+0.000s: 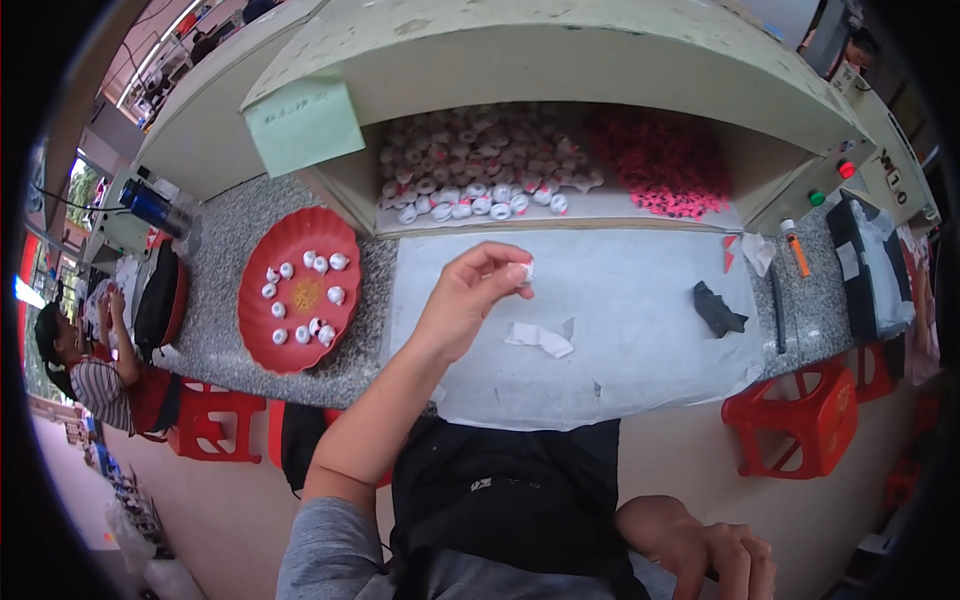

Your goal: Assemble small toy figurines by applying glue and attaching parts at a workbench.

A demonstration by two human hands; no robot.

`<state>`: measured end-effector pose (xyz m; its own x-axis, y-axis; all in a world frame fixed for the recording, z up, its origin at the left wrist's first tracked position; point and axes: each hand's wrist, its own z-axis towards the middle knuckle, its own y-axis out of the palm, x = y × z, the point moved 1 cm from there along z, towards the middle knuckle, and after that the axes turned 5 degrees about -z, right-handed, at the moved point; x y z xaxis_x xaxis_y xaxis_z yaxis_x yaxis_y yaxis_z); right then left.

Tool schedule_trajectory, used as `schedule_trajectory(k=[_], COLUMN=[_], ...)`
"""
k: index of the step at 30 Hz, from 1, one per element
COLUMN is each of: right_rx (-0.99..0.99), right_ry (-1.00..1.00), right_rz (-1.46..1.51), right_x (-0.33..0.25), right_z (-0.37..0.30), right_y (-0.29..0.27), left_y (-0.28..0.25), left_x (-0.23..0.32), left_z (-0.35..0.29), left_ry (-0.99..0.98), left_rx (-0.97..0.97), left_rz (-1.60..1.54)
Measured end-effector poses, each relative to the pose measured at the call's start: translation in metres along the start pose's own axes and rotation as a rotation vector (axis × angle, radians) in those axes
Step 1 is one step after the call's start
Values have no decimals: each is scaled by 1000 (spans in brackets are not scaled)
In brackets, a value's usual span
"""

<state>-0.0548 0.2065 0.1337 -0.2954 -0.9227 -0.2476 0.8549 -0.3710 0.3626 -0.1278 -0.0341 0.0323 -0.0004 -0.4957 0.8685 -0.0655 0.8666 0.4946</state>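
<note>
Above the white sheet [470, 370] on the bench, my left hand [470, 295] is closed in a pinch. Between its thumb and fingers sits a small white piece [526, 271], mostly covered by them. A crumpled strip of white material [541, 338] lies on the sheet below that hand. Down at the lower right, beside my body and off the bench, is my right hand [715, 555]. Its fingers are bent downward and their tips are cut off by the picture's edge, so I cannot tell whether it holds anything.
Left of the sheet stands a red scalloped tray [255, 325] with several white round pieces. A shelf compartment ahead holds piled white pieces [470, 160] and pink-red ones [670, 165]. A dark scrap [717, 309], orange tube [797, 252] and black bin [860, 270] are right. A co-worker [100, 385] sits left.
</note>
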Motion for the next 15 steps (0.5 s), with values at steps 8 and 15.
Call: schedule_trajectory(k=[8,15], right_rx=[-96,-278], right_ry=[185,216], right_rz=[306,300], right_x=[31,42], right_z=[5,6], right_y=[19,24], left_y=[-9,-9], left_x=[-20,-26], left_z=[-78,-92], left_ry=[9,170], left_rx=[162,195], left_rz=[-103,-19])
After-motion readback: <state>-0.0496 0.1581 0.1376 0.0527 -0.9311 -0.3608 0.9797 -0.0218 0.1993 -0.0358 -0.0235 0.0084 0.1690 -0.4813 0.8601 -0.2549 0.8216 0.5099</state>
